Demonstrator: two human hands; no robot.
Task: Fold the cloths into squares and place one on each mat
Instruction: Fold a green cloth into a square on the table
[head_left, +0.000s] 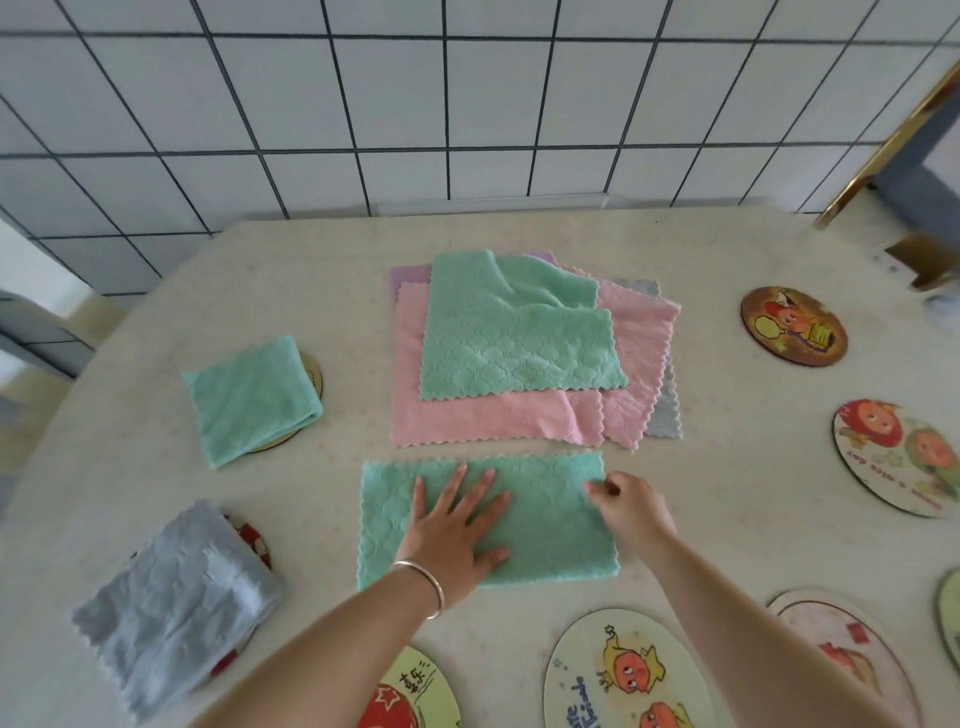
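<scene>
Done: folded green cloth (253, 397) and folded grey cloth (174, 605) lie on left mats.
In hand: half-folded green terry cloth (545, 512); left hand (452, 535) pressing flat, right hand (631, 512) pinching its right edge.
Left: cloth pile (519, 364), bare round picture mats (793, 326).

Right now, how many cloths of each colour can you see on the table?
Green: 3, one under the hands, one folded on a mat, one atop the pile
Pink: 2
Grey: 2
Purple: 1
Total: 8

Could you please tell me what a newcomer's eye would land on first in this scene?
Nearest the camera, the left hand presses flat on a green scallop-edged cloth while the right hand pinches its right edge. Behind it lies a loose pile of green, pink, grey and lilac cloths.
</scene>
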